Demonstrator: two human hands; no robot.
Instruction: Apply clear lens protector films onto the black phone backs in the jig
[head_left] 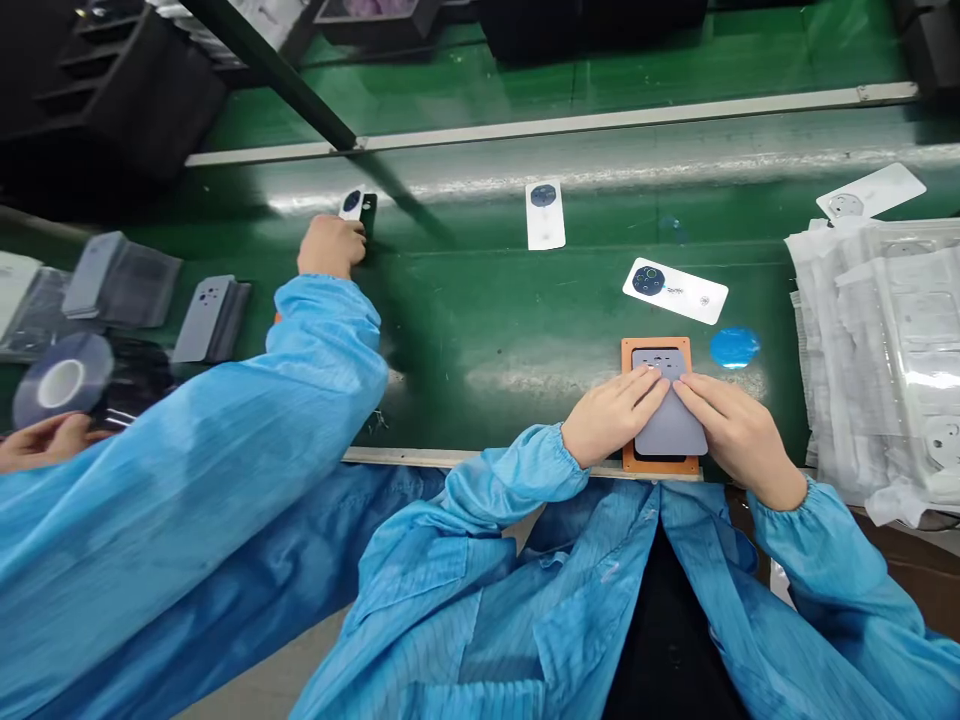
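Observation:
A grey phone back cover (670, 425) with camera cut-outs near its top lies slightly tilted over an orange frame-like fixture (628, 400) at the bench's front edge. My left hand (616, 412) reaches in from the left, its fingertips closed on the cover's upper part. From the other side my right hand (739, 430) has its thumb and fingers together at the cover's right edge. The fingertips of both hands nearly meet below the cut-outs, and whatever small thing may be between them is hidden. Beyond the fixture lies a white card (694, 300) with a dark round camera-shaped piece.
A co-worker's hand (330, 245) at left touches a card by a dark part. Stacked grey covers (204, 320) and a tape roll (64, 385) stand near that arm. Another white card (545, 230) lies mid-bench. Clear trays (930, 340) are piled right; a blue film disc (735, 347) is nearby.

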